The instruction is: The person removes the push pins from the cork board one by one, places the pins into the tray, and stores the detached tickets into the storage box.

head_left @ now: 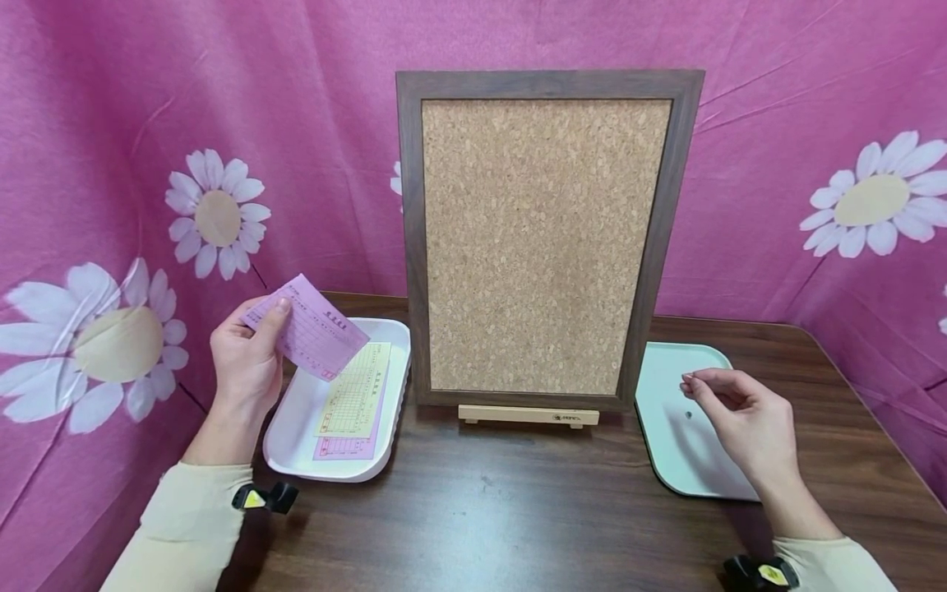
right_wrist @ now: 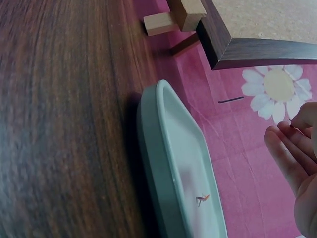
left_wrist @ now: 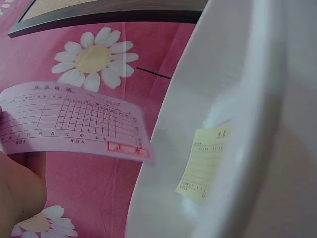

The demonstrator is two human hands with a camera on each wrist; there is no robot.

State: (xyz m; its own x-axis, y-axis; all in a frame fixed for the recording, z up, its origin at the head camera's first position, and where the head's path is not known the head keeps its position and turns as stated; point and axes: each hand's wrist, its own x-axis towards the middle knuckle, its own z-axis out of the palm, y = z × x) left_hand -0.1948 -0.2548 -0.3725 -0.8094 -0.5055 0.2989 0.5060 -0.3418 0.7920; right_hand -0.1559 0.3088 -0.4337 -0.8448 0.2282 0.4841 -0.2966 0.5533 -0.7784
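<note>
My left hand point(head_left: 247, 362) pinches a pink printed receipt slip point(head_left: 314, 329) between thumb and fingers, holding it tilted above the white tray point(head_left: 284, 444). In the left wrist view the slip point(left_wrist: 74, 119) shows a ruled grid and a red boxed stamp. A yellow slip point(head_left: 358, 390) lies in the white tray, partly over another pink slip point(head_left: 348, 448). My right hand point(head_left: 755, 419) is raised over the pale green tray point(head_left: 666, 366), thumb and fingertips pinching a tiny thumbtack point(right_wrist: 291, 125), mostly hidden by the fingers. A loose thumbtack point(right_wrist: 202, 200) lies in the green tray.
A cork board point(head_left: 547, 247) in a dark brown frame stands upright between the trays on a small wooden easel point(head_left: 528, 416). The dark wooden table point(head_left: 473, 510) extends in front of it. A pink curtain point(head_left: 333, 164) with daisies hangs behind and at both sides.
</note>
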